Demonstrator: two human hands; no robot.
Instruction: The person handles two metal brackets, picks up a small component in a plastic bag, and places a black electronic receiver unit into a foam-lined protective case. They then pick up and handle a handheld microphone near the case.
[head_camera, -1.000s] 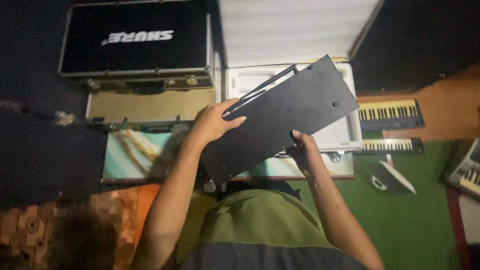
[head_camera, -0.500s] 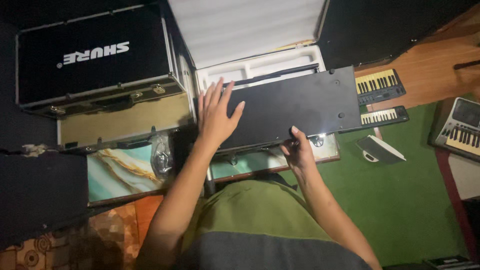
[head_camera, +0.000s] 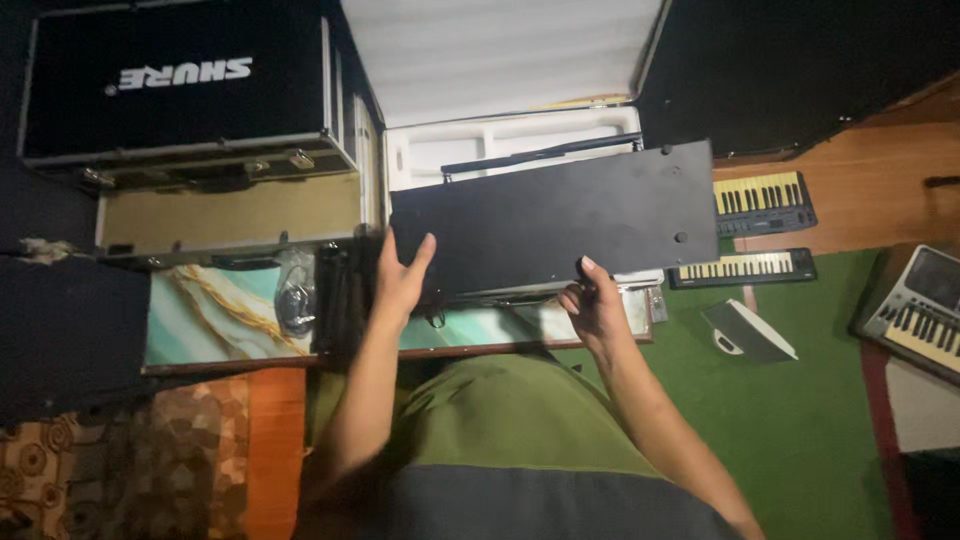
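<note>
My hands sit apart: right hand (head_camera: 597, 312) grips the flat black panel (head_camera: 555, 225) over the open white case (head_camera: 500, 150), not yet seated; left hand (head_camera: 400, 280) steadies it, fingers spread.

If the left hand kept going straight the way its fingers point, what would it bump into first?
Probably the flat black panel: the left hand points up at it, fingertips already at its edge. Beyond lies the open white case, though depth is unclear.
</note>
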